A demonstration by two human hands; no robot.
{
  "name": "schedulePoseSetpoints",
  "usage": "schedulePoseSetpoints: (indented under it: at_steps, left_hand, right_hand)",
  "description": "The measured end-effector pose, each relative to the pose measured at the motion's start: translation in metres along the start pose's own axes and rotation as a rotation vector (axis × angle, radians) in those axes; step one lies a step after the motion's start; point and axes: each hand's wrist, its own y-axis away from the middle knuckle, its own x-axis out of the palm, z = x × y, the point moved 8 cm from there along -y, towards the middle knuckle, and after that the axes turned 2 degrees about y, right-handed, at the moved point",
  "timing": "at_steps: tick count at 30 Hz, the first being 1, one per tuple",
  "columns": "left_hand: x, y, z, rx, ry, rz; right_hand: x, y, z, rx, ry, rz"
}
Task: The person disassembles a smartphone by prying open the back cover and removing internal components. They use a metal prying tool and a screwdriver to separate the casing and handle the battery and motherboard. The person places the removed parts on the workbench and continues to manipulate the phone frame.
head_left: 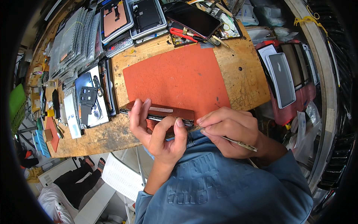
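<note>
At frame centre, my left grip (159,140) pinches a reddish-brown device (181,113), partly hidden; my right grip (233,130) pinches a slim tool (244,145), tip hard to discern.

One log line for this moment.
left hand: holding slim reddish-brown device | right hand: holding slender tool near device's right end | orange-red mat: on wooden bench
</note>
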Motion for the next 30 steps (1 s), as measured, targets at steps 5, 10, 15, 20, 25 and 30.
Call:
schedulePoseSetpoints:
  at_steps: [5, 10, 15, 20, 25, 30]
  left_hand:
    - [0.0, -0.001, -0.001, 0.014, -0.004, -0.011]
    - [0.002, -0.005, -0.002, 0.021, 0.019, -0.014]
    - [0.003, -0.007, -0.002, 0.014, 0.015, 0.0]
    - [0.003, -0.01, -0.002, 0.015, 0.029, -0.004]
    - [0.004, -0.014, -0.003, 0.022, 0.005, 0.007]
    - [0.007, -0.017, -0.005, 0.002, 0.008, 0.047]
  right_hand:
    - [0.005, -0.004, -0.004, 0.01, 0.018, 0.034]
    - [0.007, -0.011, -0.001, 0.015, 0.051, 0.127]
    - [0.009, -0.021, 0.0, 0.041, 0.117, 0.238]
    - [0.003, -0.027, -0.006, 0.087, 0.043, 0.182]
    - [0.001, -0.026, -0.005, 0.082, 0.01, 0.076]
    - [0.008, -0.03, -0.007, 0.123, 0.083, 0.188]
